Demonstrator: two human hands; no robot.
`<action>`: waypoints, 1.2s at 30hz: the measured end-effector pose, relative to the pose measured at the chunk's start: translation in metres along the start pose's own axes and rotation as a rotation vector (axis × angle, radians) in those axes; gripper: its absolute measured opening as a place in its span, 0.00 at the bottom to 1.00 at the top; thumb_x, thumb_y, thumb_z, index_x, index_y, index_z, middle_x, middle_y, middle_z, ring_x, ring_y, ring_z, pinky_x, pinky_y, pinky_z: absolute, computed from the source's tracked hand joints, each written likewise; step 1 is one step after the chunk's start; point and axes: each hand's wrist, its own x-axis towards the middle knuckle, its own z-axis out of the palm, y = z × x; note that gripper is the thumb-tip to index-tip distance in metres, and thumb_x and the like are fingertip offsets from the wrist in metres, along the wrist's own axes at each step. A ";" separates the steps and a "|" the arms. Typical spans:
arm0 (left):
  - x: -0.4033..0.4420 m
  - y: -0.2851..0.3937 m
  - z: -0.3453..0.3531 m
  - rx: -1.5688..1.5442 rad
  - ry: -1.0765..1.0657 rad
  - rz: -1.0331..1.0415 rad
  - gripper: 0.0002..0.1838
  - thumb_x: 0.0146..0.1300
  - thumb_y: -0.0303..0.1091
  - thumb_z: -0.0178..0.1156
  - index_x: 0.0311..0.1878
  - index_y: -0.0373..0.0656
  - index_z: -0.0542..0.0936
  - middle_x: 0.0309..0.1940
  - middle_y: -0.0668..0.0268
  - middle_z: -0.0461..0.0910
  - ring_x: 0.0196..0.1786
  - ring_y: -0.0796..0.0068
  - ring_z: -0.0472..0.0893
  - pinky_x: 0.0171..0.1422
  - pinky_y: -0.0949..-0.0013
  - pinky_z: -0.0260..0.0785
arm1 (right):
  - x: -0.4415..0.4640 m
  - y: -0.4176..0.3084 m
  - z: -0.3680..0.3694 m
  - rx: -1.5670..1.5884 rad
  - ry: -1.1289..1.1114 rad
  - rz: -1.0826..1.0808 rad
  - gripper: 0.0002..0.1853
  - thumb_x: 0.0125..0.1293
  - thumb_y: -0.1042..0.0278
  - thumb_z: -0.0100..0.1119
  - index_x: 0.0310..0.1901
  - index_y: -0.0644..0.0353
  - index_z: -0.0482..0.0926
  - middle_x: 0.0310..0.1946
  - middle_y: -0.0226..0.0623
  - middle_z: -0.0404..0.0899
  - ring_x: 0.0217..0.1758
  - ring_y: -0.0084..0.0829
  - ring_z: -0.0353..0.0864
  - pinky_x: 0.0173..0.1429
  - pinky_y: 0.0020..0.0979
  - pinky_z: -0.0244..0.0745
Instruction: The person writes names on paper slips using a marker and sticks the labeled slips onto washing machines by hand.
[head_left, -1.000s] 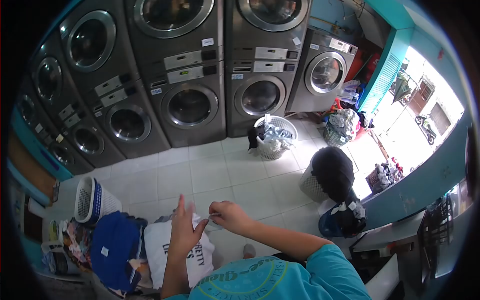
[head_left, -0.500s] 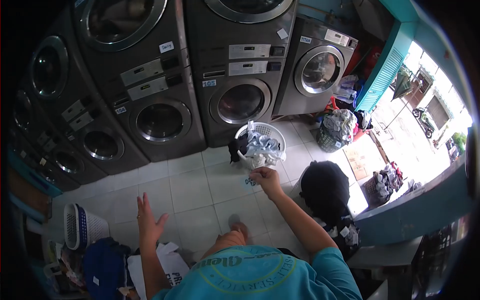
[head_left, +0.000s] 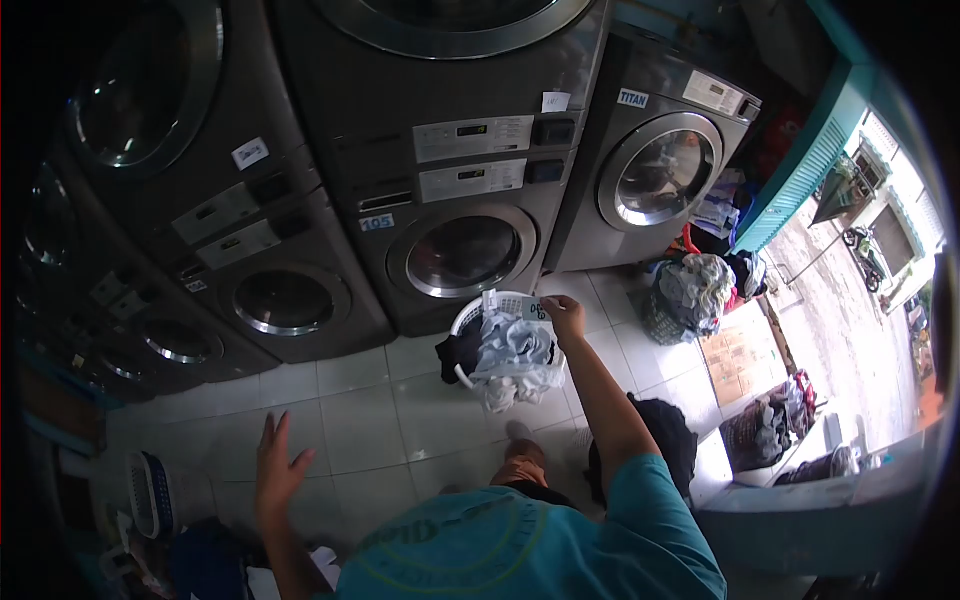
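My right hand (head_left: 566,316) is stretched forward, its fingers pinched on a small marked label (head_left: 534,310) at the back rim of a white laundry basket (head_left: 464,322). Pale blue and white clothes (head_left: 515,350) fill this basket, with a black cloth (head_left: 461,355) hanging over its left side. A second pale tag (head_left: 489,302) stands up among the clothes. My left hand (head_left: 279,468) is held out over the floor at the lower left, fingers apart and holding nothing.
Stacked dryers (head_left: 352,180) line the far wall. A full basket (head_left: 660,318) and flattened cardboard (head_left: 744,362) lie to the right, near the doorway. A dark clothes pile (head_left: 660,440) is beside my right arm. Stacked baskets (head_left: 150,494) stand at the lower left.
My hands have moved apart. My right hand has carried the label forward to the white basket, and my left hand has swung left. The view has shifted closer to the dryers.
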 end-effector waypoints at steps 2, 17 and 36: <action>0.005 -0.001 0.019 0.055 0.002 -0.103 0.40 0.53 0.37 0.67 0.68 0.42 0.61 0.68 0.38 0.53 0.69 0.39 0.58 0.70 0.52 0.55 | 0.067 0.003 0.009 -0.019 0.029 -0.057 0.12 0.52 0.64 0.69 0.35 0.62 0.85 0.26 0.34 0.83 0.28 0.24 0.79 0.36 0.28 0.73; -0.020 0.106 0.124 -0.157 -0.337 -0.749 0.30 0.52 0.44 0.65 0.55 0.35 0.73 0.52 0.46 0.74 0.57 0.50 0.73 0.61 0.57 0.64 | 0.393 0.111 0.063 -0.228 0.117 -0.167 0.11 0.50 0.59 0.71 0.34 0.54 0.86 0.37 0.37 0.77 0.51 0.35 0.70 0.56 0.32 0.66; -0.044 0.099 0.156 -0.116 -0.290 -0.874 0.32 0.53 0.44 0.66 0.58 0.33 0.73 0.53 0.48 0.76 0.56 0.52 0.75 0.60 0.61 0.66 | 0.411 0.149 0.079 -0.200 0.072 -0.028 0.18 0.56 0.51 0.67 0.28 0.59 0.80 0.21 0.31 0.80 0.26 0.29 0.78 0.38 0.31 0.73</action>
